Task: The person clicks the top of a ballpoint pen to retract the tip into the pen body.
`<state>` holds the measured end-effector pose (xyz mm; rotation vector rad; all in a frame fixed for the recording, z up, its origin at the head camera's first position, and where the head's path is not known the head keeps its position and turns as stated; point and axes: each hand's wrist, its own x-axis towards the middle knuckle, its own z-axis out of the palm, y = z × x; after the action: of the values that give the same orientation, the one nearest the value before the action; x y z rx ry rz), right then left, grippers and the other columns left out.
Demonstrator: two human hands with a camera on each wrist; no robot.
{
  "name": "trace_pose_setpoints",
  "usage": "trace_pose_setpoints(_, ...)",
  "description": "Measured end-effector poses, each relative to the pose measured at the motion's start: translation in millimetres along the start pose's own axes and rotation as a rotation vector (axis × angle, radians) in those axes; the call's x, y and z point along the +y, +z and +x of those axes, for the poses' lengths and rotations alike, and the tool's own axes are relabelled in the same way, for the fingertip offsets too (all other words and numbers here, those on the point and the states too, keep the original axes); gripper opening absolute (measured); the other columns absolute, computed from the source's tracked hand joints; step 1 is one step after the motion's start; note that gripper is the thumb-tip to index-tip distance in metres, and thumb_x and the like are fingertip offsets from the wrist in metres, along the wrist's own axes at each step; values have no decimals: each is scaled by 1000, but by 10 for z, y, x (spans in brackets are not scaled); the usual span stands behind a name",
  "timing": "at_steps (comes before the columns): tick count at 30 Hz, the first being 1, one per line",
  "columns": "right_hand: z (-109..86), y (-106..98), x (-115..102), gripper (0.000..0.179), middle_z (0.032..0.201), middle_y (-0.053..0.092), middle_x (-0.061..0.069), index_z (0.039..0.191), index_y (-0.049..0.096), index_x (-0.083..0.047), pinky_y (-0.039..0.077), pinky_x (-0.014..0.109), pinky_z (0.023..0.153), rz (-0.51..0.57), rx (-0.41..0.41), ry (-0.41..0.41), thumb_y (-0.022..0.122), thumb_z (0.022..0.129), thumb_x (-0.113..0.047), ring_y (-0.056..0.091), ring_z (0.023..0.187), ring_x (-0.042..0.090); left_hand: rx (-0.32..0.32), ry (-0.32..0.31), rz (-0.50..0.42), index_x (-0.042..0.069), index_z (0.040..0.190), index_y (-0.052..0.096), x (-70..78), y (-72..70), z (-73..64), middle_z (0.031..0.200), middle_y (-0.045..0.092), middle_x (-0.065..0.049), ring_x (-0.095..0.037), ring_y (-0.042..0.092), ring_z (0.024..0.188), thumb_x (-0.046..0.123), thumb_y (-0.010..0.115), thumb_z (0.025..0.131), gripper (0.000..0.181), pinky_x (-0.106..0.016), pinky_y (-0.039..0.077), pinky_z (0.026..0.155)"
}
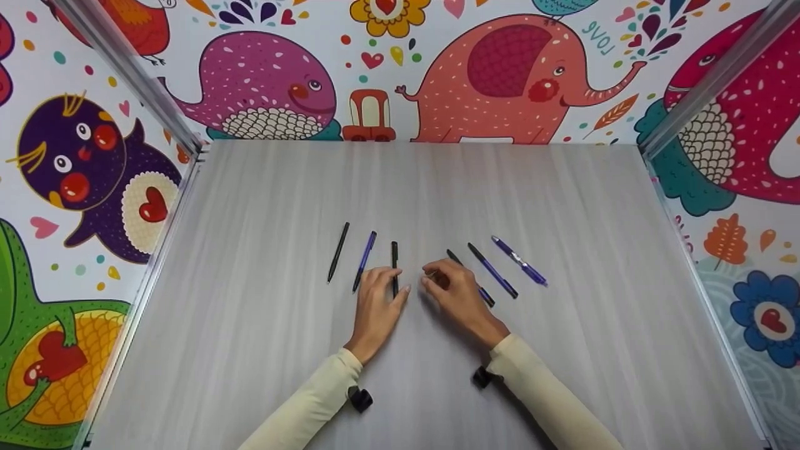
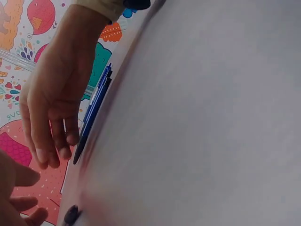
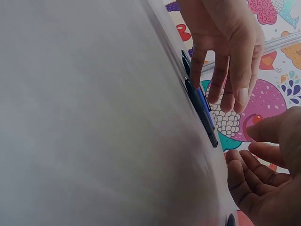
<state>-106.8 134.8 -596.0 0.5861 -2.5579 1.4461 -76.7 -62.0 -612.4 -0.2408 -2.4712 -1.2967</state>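
Observation:
Two fanned groups of pens lie on the table. On the left in the head view are a black pen (image 1: 338, 253), a blue pen with dark ends (image 1: 365, 261) and another black pen (image 1: 394, 255). My left hand (image 1: 378, 306) hovers by that last pen, fingers relaxed, partly covering it. To the right, my right hand (image 1: 461, 299) hangs above a dark pen (image 1: 485, 295), hiding its middle, with fingers loosely bent and nothing held. Beside it lie a blue-and-black pen (image 1: 492, 270) and a purple pen with a pale middle (image 1: 519, 260). Both wrist views show the hands raised off the surface.
The pale wood-grain table (image 1: 400, 187) has metal rails (image 1: 147, 275) at its sides. Printed cartoon panels (image 1: 269, 81) stand behind it and on both sides. A black wrist device (image 1: 360, 399) sits on the left sleeve, another (image 1: 482, 377) on the right.

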Motion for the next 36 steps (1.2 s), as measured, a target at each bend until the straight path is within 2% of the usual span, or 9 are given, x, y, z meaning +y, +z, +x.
trace_pose_setpoints(6, 92, 103, 53, 19, 104, 74, 11, 117, 77, 2, 60, 34, 77, -19, -25, 8, 80, 98, 0, 69, 88, 18, -25, -89, 54, 0, 126, 77, 138, -85, -60, 126, 71, -12, -34, 60, 124, 8, 88, 92, 37, -53, 49, 107)
trace_pose_setpoints(11, 152, 162, 79, 21, 107, 75, 12, 118, 77, 3, 64, 39, 80, -5, -30, 0, 80, 98, 2, 72, 92, 22, -26, -136, 74, 0, 129, 76, 168, -105, -128, 128, 70, -12, -34, 58, 127, 10, 88, 94, 38, -52, 47, 111)
trace_pose_setpoints(19, 235, 209, 120, 22, 113, 74, 14, 121, 76, 4, 64, 42, 86, 15, -37, -15, 79, 99, -1, 73, 99, 26, 8, -139, 110, 1, 128, 75, 167, -75, -197, 128, 69, -12, -33, 58, 128, 9, 88, 94, 38, -52, 47, 112)
trace_pose_setpoints(25, 304, 289, 251, 23, 112, 74, 13, 120, 76, 1, 62, 36, 83, 6, -4, -80, 81, 98, -4, 71, 97, 24, 24, -134, 143, 1, 128, 76, 162, -36, -195, 128, 69, -10, -33, 57, 129, 9, 89, 92, 39, -51, 47, 112)
trace_pose_setpoints(36, 459, 342, 191, 22, 116, 75, 14, 119, 77, 0, 56, 49, 92, -85, -2, -31, 83, 98, -5, 67, 108, 32, 34, -89, 261, 2, 129, 76, 100, 30, -204, 127, 70, -10, -33, 58, 127, 16, 91, 91, 43, -52, 48, 106)
